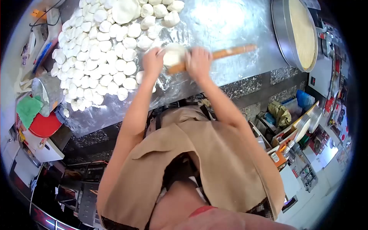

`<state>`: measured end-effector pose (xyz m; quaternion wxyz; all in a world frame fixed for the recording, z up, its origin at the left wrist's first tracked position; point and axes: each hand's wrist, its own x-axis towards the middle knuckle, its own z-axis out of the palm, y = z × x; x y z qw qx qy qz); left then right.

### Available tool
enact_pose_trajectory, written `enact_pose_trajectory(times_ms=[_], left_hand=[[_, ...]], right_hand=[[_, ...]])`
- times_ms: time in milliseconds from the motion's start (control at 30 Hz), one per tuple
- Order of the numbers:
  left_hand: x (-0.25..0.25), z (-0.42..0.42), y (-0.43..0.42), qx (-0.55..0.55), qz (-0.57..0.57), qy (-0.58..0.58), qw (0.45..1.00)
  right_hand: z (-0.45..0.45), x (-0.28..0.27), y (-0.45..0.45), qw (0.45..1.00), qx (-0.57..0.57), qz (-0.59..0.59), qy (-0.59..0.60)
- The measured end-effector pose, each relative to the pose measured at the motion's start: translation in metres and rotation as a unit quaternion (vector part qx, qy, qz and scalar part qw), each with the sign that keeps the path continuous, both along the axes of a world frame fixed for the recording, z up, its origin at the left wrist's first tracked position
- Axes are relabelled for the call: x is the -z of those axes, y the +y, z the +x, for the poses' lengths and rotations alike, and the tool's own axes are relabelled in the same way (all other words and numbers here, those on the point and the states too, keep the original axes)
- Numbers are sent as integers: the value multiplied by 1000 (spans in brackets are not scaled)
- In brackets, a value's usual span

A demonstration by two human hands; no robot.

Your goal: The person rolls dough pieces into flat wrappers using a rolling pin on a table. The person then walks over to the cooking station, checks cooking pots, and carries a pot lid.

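Note:
My right hand (199, 63) is closed over a wooden rolling pin (234, 51), which lies slanted on the metal table with its long end out to the right. Between my hands is a flattened round of dough (173, 56), slightly blurred, just behind the pin's left end. My left hand (153, 61) has its fingers closed at the left edge of that round. Many small pale dough pieces (97, 57) crowd the table to the left of my left hand. Among them, at the back, lies a stack of flat dough rounds (125, 10).
The floured metal table (234, 23) spans the far side. A large round pan (303, 34) with a pale yellow layer stands at its right end. At lower left are a red round lid or tub (45, 124) and a green cloth (28, 111). Crates and bags (280, 113) sit at right.

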<state>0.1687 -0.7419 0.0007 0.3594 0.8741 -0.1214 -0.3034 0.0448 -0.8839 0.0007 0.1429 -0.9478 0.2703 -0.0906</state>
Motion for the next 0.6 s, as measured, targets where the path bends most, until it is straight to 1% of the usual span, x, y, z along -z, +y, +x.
enact_pose_trajectory(times_ms=[33, 67, 133, 167, 200, 267, 300, 333, 367, 400, 467, 500, 533, 600], left_hand=[[27, -20, 18, -39, -45, -31, 998], [19, -32, 20, -37, -98, 2, 994], [-2, -18, 1, 122, -14, 1, 992], [-4, -2, -15, 146, 19, 23, 989], [15, 12, -21, 153, 63, -44, 985], [-10, 24, -13, 76, 23, -12, 997], [-8, 17, 0, 74, 24, -16, 997], [3, -2, 19, 15, -9, 5, 1000], [-2, -10, 23, -46, -44, 26, 998], [-2, -10, 20, -50, -44, 25, 997], [-9, -12, 7, 5, -75, -17, 997], [-12, -2, -5, 46, -41, -31, 998], [-6, 8, -15, 91, -18, -51, 994], [-15, 25, -26, 221, 52, -53, 973]], right_hand=[[-32, 0, 12, 991, -57, -101, -64], [-23, 1, 7, 991, -62, -103, -63], [-2, 1, 11, 1000, 14, -21, -11], [35, 0, -2, 999, 47, -10, -14], [66, -9, -16, 999, 38, -32, 9], [65, -3, -14, 1000, 21, -21, 4], [41, 1, -5, 1000, 20, -20, 0], [-5, 6, 12, 996, -16, -68, -51], [-22, -3, 19, 987, -53, -116, -101], [-16, 1, 16, 987, -57, -115, -101], [8, 5, 11, 997, -6, -36, -71], [40, 2, 1, 999, 26, -10, -44], [43, 1, -4, 998, 23, -12, -50], [46, -3, -6, 998, 2, 8, -59]])
